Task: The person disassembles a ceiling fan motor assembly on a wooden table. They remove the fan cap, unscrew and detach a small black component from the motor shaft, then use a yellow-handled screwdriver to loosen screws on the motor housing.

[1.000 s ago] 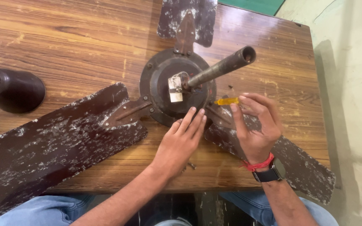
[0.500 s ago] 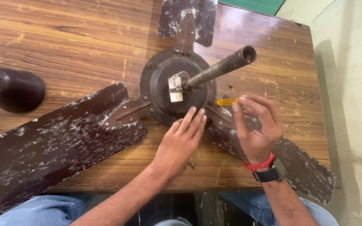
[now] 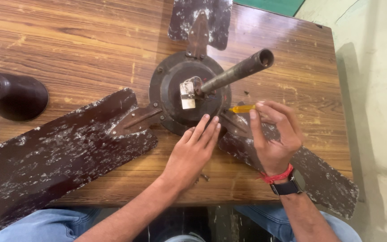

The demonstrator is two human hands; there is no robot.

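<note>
Two hands work at a ceiling fan motor hub [image 3: 175,96] lying mid-table. Left hand [image 3: 192,152] rests flat, fingers released, on the hub's rim at five o'clock. Right hand [image 3: 274,139] pinches a yellow-handled screwdriver [image 3: 242,108]; its tip is hidden against the blade bracket. Down-rod [image 3: 238,71] juts toward two o'clock. Left blade [image 3: 54,157] runs off-frame at eight o'clock; the far blade [image 3: 202,18] is cut off at twelve. Dark canopy cover [image 3: 12,96] sits at nine o'clock, near the wooden table [image 3: 68,40] edge.

Scuffed fan blade [image 3: 63,152], wood-grain table [image 3: 68,45]
</note>
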